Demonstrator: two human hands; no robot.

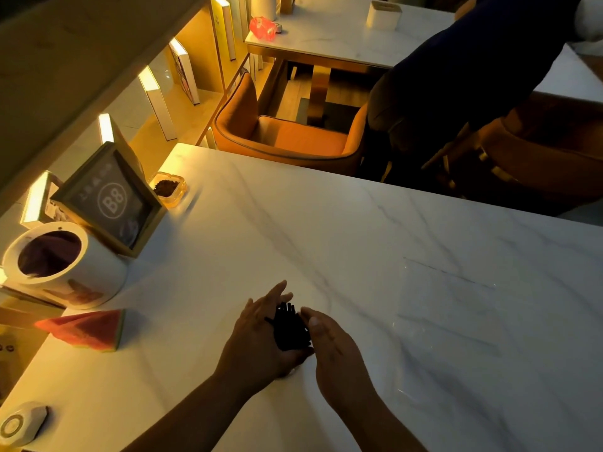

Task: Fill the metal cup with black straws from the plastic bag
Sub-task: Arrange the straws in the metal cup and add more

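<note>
A bundle of black straws stands upright between my two hands near the front of the white marble table. My left hand lies against the bundle's left side with its fingers straight and its thumb across the near side. My right hand presses the right side with flat fingers. A small metal glint shows under my left hand, and the rest of the metal cup is hidden. The clear plastic bag lies flat on the table to the right, apart from both hands.
At the left edge stand a white round container, a framed "B8" sign, a glass ashtray and a watermelon-slice object. A white device sits front left. A person in dark clothes and orange chairs are beyond the table.
</note>
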